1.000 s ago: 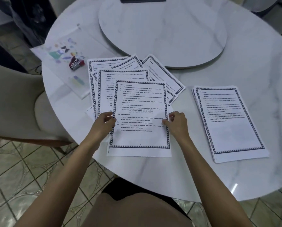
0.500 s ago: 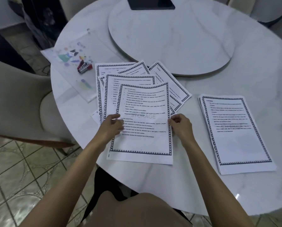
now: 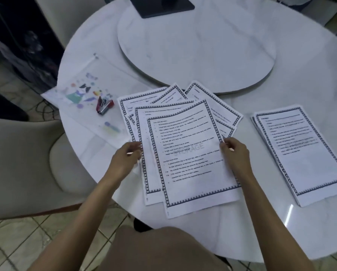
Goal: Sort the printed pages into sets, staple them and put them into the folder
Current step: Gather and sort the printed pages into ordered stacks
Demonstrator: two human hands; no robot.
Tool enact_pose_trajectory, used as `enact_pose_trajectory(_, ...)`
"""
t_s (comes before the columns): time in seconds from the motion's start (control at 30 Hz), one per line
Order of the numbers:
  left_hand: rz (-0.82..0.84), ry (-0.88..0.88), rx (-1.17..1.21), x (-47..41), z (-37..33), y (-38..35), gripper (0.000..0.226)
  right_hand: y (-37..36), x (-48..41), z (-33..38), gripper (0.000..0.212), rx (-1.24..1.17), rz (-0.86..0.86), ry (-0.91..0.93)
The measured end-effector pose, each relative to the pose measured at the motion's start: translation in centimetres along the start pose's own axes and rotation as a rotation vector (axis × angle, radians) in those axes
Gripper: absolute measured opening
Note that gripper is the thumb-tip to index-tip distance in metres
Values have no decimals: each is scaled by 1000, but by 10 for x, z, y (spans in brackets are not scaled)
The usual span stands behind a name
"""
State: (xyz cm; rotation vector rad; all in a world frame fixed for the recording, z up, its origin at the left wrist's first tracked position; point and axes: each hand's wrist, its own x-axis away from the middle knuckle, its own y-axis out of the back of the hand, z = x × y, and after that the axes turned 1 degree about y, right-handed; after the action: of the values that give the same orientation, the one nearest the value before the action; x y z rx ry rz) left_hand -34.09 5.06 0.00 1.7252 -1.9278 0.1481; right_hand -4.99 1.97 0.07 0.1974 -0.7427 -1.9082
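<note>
On the bench, pinches the top page by its right margin with fingers of the right hand, curls left hand fingers against the fanned pages (grip unclear), leaves stapler and folder untouched, suggests sorting unfinished beside one stack.

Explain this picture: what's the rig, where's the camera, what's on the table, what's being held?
No machine: a person works with bare hands, filmed by a camera on their head looking down. On the round marble table lie fanned printed pages, a neater stack to the right, a red stapler and a clear folder. The right hand pinches the right edge of the top page. The left hand is at the left edge of the sheet beneath; its grip is unclear.
</note>
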Motion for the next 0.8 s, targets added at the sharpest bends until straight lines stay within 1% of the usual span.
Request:
enact_pose_trajectory(0.1,30,-8,-4,-6,-3,8,26,2,2,3,10,-76,-45,-10)
enact_pose_trajectory(0.2,58,-20,0,-12,-5,12,27,3,3,8,17,-184,-75,-35)
enact_pose_trajectory(0.27,88,-24,24,-15,-7,14,27,-1,2,13,15,-257,-86,-61)
enact_pose_trajectory(0.4,164,-34,94,-17,-14,18,29,-20,1,31,9,-352,-57,-90)
enact_pose_trajectory(0.47,178,-56,74,-17,-16,20,21,-33,4,41,9,-369,-27,-80)
enact_pose_trajectory(0.53,141,-87,75,-15,-16,23,20,-47,9,52,11,-375,5,-65)
enact_pose_trajectory(0.6,68,-111,109,-14,-14,28,29,-58,12,61,13,-380,33,-56)
enact_pose_trajectory(0.67,5,-129,100,-14,-9,35,32,-65,13,65,12,-359,81,-55)
enact_pose_trajectory(0.73,-37,-133,53,-16,-2,44,34,-67,13,66,13,-264,137,-50)
enact_pose_trajectory(0.8,-76,-123,-5,-19,7,53,35,-67,12,61,21,-162,137,-34)
